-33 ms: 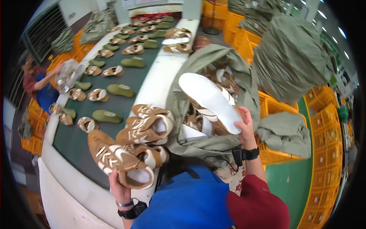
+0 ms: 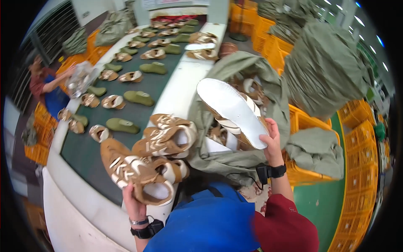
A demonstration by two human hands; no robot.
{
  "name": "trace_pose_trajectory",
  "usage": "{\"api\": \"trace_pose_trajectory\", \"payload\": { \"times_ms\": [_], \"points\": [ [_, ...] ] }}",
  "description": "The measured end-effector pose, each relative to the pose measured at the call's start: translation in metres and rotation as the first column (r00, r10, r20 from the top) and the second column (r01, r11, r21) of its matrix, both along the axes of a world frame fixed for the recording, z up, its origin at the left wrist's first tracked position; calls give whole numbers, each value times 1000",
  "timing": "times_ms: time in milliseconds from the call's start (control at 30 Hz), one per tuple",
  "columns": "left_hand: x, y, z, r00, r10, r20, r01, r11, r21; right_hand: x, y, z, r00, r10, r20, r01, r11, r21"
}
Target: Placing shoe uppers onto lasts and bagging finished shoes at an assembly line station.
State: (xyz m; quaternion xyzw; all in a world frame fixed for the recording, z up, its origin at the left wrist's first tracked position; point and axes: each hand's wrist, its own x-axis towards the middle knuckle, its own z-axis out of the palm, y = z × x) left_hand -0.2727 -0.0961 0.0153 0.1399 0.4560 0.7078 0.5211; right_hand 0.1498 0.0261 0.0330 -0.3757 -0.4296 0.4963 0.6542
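My left hand point(image 2: 134, 202) is closed on the heel end of a brown and white shoe upper point(image 2: 114, 156), its toe pointing up and away. In my right hand point(image 2: 273, 145) is a second brown and white shoe upper point(image 2: 233, 110), turned so its flat white underside faces me. That one hangs above an open grey-green sack point(image 2: 226, 157) holding more such uppers. Beside the left-hand shoe, several brown and white uppers point(image 2: 163, 140) lie piled on the near right edge of the conveyor. My left fingers are partly hidden behind the shoe.
The dark green conveyor belt point(image 2: 96, 161) carries rows of uppers and olive shoe lasts point(image 2: 139, 98). A co-worker point(image 2: 54, 90) on the far left handles a clear plastic bag point(image 2: 79, 80). Orange crates point(image 2: 361, 168) and a bulky sack point(image 2: 325, 69) stand on the right.
The belt and surroundings sit slightly farther right in the view. Both hands keep the same shoe uppers, with hardly any movement.
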Motion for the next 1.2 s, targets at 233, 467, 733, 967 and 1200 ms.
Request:
{"api": "trace_pose_trajectory", "payload": {
  "times_ms": [233,467,733,967,1200],
  "points": [
    [-3,-19,11,991,46,-129,-31,993,112,-166,-21,51,701,-348,622,-195,746,637],
    [-32,-90,15,945,289,-154,-256,945,205,-319,-113,18,553,-180,813,-832,-62,552],
    [-183,-183,4,868,25,-496,-93,989,-113,-351,-138,15,257,148,955,-961,-64,268],
    [-373,-230,-97,418,-486,-767,-184,782,-595,-273,-102,1,279,150,948,-860,479,177],
    [-370,-129,-119,-101,-824,-557,-776,416,-474,-126,-84,-48,265,3,964,-335,938,89]
  ]
}}
